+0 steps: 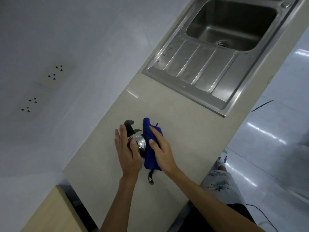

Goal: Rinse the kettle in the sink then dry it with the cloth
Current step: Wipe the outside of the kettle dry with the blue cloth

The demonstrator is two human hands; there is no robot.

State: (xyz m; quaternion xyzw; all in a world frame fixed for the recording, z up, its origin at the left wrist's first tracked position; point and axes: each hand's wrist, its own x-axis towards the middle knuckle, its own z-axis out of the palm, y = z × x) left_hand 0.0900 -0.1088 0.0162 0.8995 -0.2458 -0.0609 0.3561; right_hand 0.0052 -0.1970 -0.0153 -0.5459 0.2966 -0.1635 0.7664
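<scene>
- The shiny round stainless-steel kettle (141, 143) with a black handle (129, 126) stands on the beige stone bench (175, 124), about midway between its wall edge and its front edge, well apart from the sink; its spout (150, 179) points toward the front edge
- The left hand (128, 152) lies flat against the kettle's wall-side flank, fingers spread, steadying rather than gripping
- The right hand (161, 150) presses a crumpled deep-blue cloth (151, 143) onto the kettle's other flank, fingers extended over the fabric
- The step in hand looks like the drying; the rinse seems done, judging by droplets on the drainer
- The next move likely calls for sliding the cloth round the body, lid and spout while the left hand keeps the kettle from turning
- Count: one kettle, one cloth, two hands, one stainless-steel sink (247, 42) with one ribbed drainer (200, 69) toward the bench's far end, two white wall sockets (55, 73) on the wall
</scene>
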